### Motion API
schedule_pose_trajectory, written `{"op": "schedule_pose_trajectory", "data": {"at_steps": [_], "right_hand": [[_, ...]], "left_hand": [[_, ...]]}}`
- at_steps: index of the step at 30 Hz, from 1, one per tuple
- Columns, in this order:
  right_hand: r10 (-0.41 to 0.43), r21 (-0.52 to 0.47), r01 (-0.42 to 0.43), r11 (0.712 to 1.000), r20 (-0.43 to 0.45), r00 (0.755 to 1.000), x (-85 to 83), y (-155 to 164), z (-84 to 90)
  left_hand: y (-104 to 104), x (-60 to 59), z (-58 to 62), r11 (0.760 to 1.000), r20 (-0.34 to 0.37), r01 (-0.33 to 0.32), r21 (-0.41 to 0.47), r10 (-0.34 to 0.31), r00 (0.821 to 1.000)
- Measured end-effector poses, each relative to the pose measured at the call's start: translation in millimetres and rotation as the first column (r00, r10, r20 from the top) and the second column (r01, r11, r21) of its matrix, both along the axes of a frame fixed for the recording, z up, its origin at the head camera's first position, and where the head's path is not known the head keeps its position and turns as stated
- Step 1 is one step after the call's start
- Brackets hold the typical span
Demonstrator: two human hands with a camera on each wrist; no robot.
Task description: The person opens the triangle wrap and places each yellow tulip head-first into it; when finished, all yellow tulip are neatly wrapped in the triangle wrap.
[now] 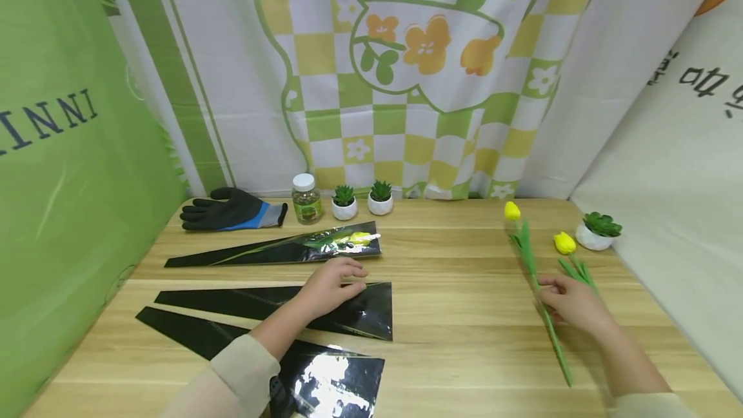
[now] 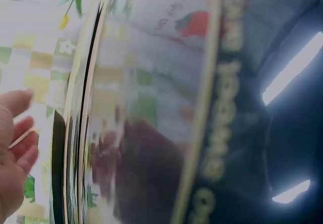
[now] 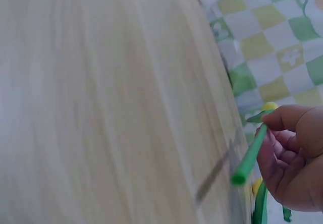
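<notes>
My left hand rests with relaxed fingers on the wide end of a glossy black wrapping sleeve lying flat on the wooden table. In the left wrist view my left hand is open beside the shiny sleeve. My right hand grips the green stem of a yellow tulip that lies on the table at the right. The right wrist view shows my right hand pinching that stem. A second yellow tulip lies just right of the first.
A sleeve with a tulip inside lies behind my left hand. Two more black sleeves lie nearer me. Along the back stand a black glove, a jar and two small potted succulents. A third pot sits far right.
</notes>
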State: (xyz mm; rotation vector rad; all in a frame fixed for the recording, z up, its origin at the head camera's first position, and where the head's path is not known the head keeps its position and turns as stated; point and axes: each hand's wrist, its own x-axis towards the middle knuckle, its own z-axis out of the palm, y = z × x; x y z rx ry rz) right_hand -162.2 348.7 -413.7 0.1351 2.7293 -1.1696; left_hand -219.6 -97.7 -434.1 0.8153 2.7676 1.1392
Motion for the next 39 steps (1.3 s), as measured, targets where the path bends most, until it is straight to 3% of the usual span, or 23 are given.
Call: {"op": "schedule_pose_trajectory", "data": {"at_steps": [6, 11, 18, 26, 30, 33, 39], "right_hand": [[0.023, -0.157, -0.022, 0.987, 0.007, 1.0, -6.1, -25, 5.5], [0.003, -0.276, -0.002, 0.961, 0.003, 1.0, -10.4, -50, 8.6], [-0.046, -0.429, 0.042, 0.903, 0.001, 0.999, -14.5, -79, 11.1], [-0.11, -0.571, 0.105, 0.814, 0.026, 0.994, -20.3, -104, 5.6], [-0.165, -0.644, 0.159, 0.748, 0.051, 0.985, -22.1, -114, 1.9], [-0.215, -0.704, 0.209, 0.679, 0.081, 0.973, -23.2, -121, -1.2], [-0.27, -0.752, 0.25, 0.609, 0.101, 0.958, -25.6, -131, -4.1]], "left_hand": [[3, 8.5, 4.7, 0.996, 0.092, 0.049, -0.079, -0.041, 0.995], [4, 12.6, 7.0, 0.996, 0.095, 0.057, -0.074, -0.05, 0.994], [3, 17.9, -2.6, 0.991, 0.084, 0.049, -0.128, -0.038, 0.996], [2, 23.3, -18.4, 0.988, -0.002, -0.002, -0.155, 0.002, 1.0], [2, 24.5, -23.5, 0.991, -0.029, -0.012, -0.13, 0.008, 1.0], [3, 24.7, -27.0, 0.993, -0.041, -0.026, -0.112, 0.021, 0.999], [4, 24.1, -32.9, 0.992, -0.102, -0.055, -0.118, 0.043, 0.994]]}}
